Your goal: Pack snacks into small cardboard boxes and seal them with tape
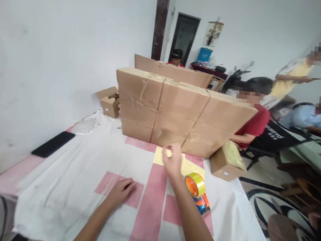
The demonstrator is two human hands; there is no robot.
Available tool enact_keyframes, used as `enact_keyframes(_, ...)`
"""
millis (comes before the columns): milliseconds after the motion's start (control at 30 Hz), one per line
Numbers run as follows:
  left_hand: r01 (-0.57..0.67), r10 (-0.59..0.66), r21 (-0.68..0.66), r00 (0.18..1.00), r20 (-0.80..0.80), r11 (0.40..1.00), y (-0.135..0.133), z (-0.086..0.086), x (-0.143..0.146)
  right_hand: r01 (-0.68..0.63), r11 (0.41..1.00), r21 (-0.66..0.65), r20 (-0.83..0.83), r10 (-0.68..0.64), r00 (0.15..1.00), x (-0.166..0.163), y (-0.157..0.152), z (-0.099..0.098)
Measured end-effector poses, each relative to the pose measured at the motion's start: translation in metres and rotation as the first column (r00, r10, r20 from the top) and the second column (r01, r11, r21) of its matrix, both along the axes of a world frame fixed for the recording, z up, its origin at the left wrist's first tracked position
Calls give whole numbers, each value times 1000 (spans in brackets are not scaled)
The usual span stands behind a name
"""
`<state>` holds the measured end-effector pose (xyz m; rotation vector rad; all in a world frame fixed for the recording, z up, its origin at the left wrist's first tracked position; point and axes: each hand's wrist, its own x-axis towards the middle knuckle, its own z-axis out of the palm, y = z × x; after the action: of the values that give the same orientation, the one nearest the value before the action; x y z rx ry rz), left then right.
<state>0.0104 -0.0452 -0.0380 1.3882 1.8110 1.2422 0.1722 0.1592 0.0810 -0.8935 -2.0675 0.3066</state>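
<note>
My right hand [172, 161] is raised over a yellow sheet [194, 168] with small dark marks, in front of a wall of stacked cardboard boxes [179, 103]. Its fingers are curled closed, and anything inside them is too small or hidden to name. My left hand [121, 191] rests on the pink and white cloth [84, 177]. Its fingers are loosely bent, with a gap at the thumb and nothing visible in it. Beside my right forearm stands a roll of yellow tape [195, 184], next to a shiny orange and blue packet [204, 205].
A black phone-like slab [53, 144] lies at the left edge. One open carton [110, 104] stands behind left, and another box [227, 163] with yellowish contents at right. A person in red [252, 125] sits beyond the boxes; several other people are around.
</note>
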Motion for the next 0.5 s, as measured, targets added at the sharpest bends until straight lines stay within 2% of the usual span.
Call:
enact_keyframes(33, -36, 36, 14, 999, 24, 999, -1, 0, -1, -134, 989, -61, 143, 141, 980, -36, -16, -11)
enact_keyframes(100, -122, 120, 37, 992, 44, 992, -5, 1, -8, -242, 949, -204, 380, 305, 873, -94, -43, -38)
enact_keyframes(200, -297, 293, 98, 955, 56, 950, -10, 12, -44, -249, 931, -268, 474, 353, 807, -140, -68, -79)
enact_keyframes(267, -402, 399, 139, 916, 46, 905, -4, 27, -88, -217, 938, -272, 510, 332, 794, -149, -75, -100)
enact_keyframes(333, -471, 474, 166, 880, 21, 866, 17, 47, -145, -197, 943, -269, 536, 317, 783, -151, -76, -113)
enact_keyframes(500, -554, 569, 139, 815, -112, 821, 114, 89, -287, -176, 952, -252, 571, 293, 767, -152, -74, -116)
